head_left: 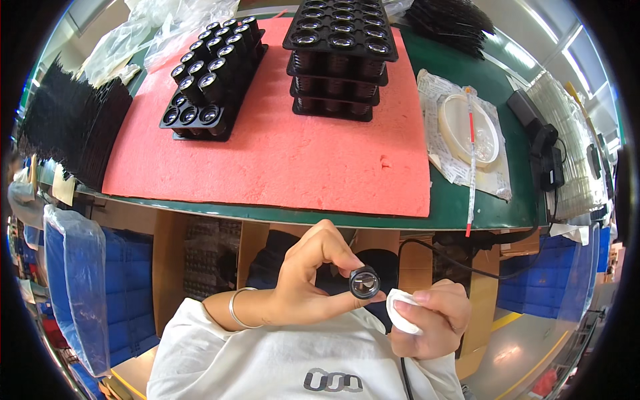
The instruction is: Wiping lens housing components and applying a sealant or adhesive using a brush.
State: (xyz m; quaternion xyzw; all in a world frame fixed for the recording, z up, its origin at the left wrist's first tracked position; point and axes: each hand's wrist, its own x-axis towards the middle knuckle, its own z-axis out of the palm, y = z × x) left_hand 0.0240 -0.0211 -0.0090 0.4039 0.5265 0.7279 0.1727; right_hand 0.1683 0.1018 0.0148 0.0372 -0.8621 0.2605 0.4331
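Note:
Between the thumb and fingertips of my left hand (312, 277) is a small black lens barrel (365, 283), its glass end turned up toward me. My right hand (435, 320) is closed on a folded white wiping cloth (403, 315), close beside the barrel on its right. A small gap shows between cloth and barrel. Both hands are in front of the table's near edge, over my lap. Beyond them, a black tray (200, 127) of similar lens barrels lies on a pink foam sheet (267, 163), several barrels standing higher than others.
Stacked black trays with lenses (340, 50) stand at the foam's far middle. On the right, a round dish (460, 130) sits on paper with a thin red-and-white stick (471, 180) across it. Piles of black trays (80, 123) rise at left. A black cable (453, 263) hangs below the table edge.

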